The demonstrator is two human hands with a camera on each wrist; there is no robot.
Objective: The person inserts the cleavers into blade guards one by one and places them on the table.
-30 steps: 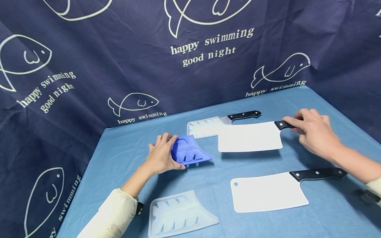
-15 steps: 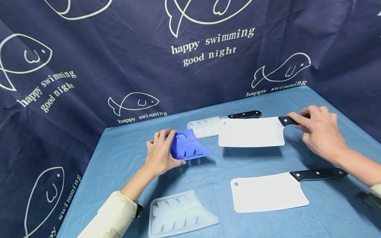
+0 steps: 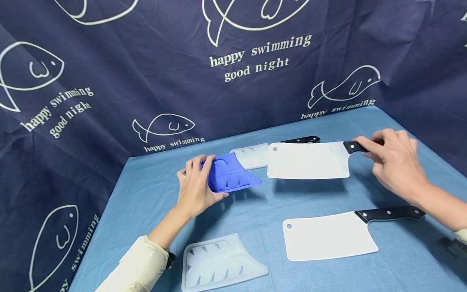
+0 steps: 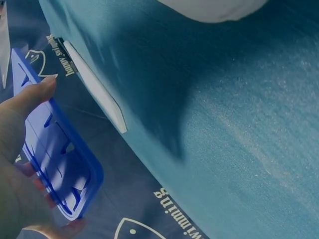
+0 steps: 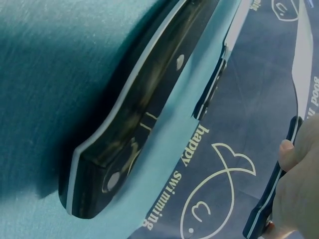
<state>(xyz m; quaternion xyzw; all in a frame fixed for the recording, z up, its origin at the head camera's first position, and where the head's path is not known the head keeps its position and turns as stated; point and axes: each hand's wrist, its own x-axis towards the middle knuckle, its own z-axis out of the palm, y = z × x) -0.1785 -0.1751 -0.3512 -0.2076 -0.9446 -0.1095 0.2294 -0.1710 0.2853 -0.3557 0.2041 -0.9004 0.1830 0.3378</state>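
My left hand [image 3: 197, 184] grips a blue blade guard [image 3: 233, 174] by its closed end, thumb below and fingers over the top. Its flared open side points right, toward the cleaver. In the left wrist view the guard [image 4: 65, 154] hangs above the table, tilted. My right hand [image 3: 395, 164] pinches the black handle of a cleaver [image 3: 308, 161], and most of the handle is hidden behind the fingers in the head view. The white blade is raised over the cloth, its holed end facing the guard with a small gap between them. The right wrist view shows the handle [image 5: 269, 201] in my fingers.
A second cleaver [image 3: 328, 237] lies bare at the front right. A pale translucent blade guard [image 3: 222, 263] lies at the front left. Farther back, another cleaver's handle [image 3: 311, 139] and its pale guard [image 3: 251, 156] lie partly hidden. Dark printed fabric [image 3: 255, 101] hangs behind the blue-covered table.
Both hands have risen slightly. The cleaver has moved up and a little right, now covering more of the back cleaver. The blue guard has lifted and tilted its face more toward me.
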